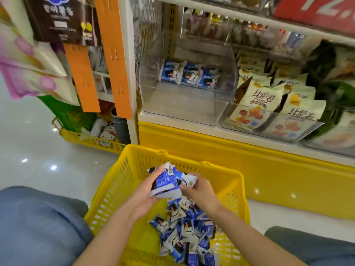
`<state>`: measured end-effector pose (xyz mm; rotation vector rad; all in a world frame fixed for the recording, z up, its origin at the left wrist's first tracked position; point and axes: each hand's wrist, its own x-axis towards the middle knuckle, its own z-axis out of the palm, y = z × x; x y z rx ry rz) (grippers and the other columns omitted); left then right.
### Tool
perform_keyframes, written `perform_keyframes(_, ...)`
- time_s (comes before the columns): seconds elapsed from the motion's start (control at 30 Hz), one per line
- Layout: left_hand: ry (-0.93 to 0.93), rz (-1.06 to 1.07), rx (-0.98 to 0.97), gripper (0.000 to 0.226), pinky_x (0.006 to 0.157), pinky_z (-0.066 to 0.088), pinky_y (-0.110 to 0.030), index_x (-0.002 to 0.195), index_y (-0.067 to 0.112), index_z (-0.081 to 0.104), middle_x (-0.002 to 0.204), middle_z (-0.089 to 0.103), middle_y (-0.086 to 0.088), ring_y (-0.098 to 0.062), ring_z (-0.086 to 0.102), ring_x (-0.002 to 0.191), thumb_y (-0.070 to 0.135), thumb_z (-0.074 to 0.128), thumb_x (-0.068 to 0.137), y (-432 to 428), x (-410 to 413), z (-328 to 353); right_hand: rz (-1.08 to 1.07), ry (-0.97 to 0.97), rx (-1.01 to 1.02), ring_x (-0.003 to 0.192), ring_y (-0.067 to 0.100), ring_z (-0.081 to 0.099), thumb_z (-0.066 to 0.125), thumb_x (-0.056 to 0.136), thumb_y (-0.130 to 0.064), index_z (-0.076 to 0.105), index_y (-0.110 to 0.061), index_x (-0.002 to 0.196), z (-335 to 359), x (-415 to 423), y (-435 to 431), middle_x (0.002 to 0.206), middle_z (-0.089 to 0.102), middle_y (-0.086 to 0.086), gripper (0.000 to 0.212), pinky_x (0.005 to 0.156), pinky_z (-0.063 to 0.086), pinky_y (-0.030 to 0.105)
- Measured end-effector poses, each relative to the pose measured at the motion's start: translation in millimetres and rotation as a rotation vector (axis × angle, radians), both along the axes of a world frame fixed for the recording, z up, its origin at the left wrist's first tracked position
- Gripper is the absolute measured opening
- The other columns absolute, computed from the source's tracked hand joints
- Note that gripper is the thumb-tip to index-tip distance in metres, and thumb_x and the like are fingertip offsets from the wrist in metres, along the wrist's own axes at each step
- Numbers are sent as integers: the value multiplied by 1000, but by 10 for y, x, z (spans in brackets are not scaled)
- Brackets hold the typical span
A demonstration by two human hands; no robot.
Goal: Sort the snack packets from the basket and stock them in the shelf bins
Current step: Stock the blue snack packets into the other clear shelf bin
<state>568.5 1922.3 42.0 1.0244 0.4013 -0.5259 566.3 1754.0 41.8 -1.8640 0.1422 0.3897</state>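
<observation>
A bunch of blue-and-white snack packets (pixel 165 184) is held above the yellow plastic basket (pixel 113 191). The left hand (pixel 143 196) curls its fingers round one side and the right hand (pixel 200 191) pinches the other. Loose packets (pixel 184 233) lie heaped in the basket. The clear plastic shelf bin (pixel 182 106) behind holds three upright packets (pixel 189 74). Cream packets (pixel 263 98) fill the neighbouring bin (pixel 288 129).

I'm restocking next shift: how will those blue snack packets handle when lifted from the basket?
Probably light: left hand and right hand hold several blue packets. Likely slippery, since the glossy wrappers fan out unevenly. Probably floppy-edged; those in the clear bin lean rather than stand.
</observation>
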Motion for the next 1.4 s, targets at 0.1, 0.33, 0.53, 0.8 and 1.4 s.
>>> perform_keyframes(0.1,-69,-54,-17,45,65,58,-32,112,19,61,107,70,-11,-22,69,92,42,61,75,36,41,267,84,-28,26,92,4,65,68,84,-13,43,-19,125,276,-44,-78,104,65,-6,48,73,53,16)
perform_keyframes(0.33,-240,-183,91,49,74,56,-30,108,10,64,103,71,-12,-19,68,88,45,59,73,168,213,965,49,-175,9,78,5,68,69,82,-8,55,-15,113,910,165,-130,93,68,-5,35,64,55,18)
perform_keyframes(0.53,-327,-208,158,50,85,51,-34,107,11,65,106,70,-11,-20,66,91,46,63,71,365,480,1418,75,-314,-80,63,-4,63,62,88,-21,57,-22,96,1360,543,-55,80,67,-6,10,55,49,12)
perform_keyframes(0.8,-415,-188,301,61,108,33,-43,117,21,60,105,71,-2,-21,62,107,57,59,67,637,840,1645,-160,-494,-264,75,2,62,63,88,-28,48,-20,126,1786,1554,41,93,62,-9,42,49,44,8)
perform_keyframes(1.4,-425,199,173,9,52,43,-3,84,21,55,116,64,-9,-19,61,103,27,54,91,1048,1317,1634,184,-397,-878,116,31,53,62,88,-13,50,-6,126,1216,3526,627,129,53,18,41,89,40,31)
